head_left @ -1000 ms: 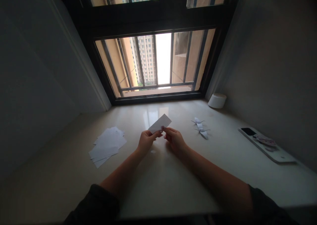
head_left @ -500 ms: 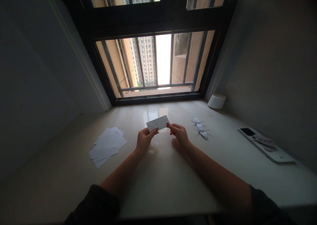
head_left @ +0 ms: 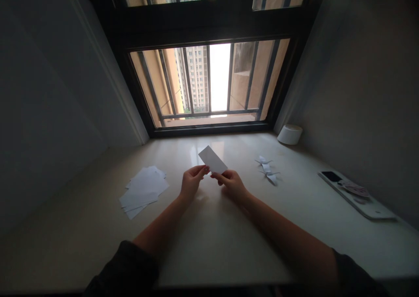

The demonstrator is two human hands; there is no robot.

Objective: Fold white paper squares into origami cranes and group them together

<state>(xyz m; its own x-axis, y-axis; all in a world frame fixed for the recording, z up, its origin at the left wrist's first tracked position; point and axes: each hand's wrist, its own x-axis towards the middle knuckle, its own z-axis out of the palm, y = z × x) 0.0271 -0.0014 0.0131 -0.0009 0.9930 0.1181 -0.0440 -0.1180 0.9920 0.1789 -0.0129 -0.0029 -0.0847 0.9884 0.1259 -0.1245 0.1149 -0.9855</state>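
Observation:
A small white rectangle of paper [head_left: 212,158], which looks folded, is held up above the sill with its long side slanting down to the right. My left hand [head_left: 192,182] pinches its lower left edge between thumb and fingers. At the bottom right part of the paper, my right hand [head_left: 233,183] is closed on it, thumb toward the left hand. Left of my hands lies a loose pile of white paper sheets [head_left: 145,188]. To the right are small folded paper cranes [head_left: 267,170], set close together in a row.
The pale sill [head_left: 209,244] runs up to a dark-framed window [head_left: 209,131] with bars outside. A white round object [head_left: 290,134] stands in the back right corner. A phone [head_left: 369,205] with something round on its back lies by the right wall.
The paper has turned clockwise, from tilting up to the right to slanting down to the right. My right hand has shifted left, closer to my left hand. The view has moved slightly.

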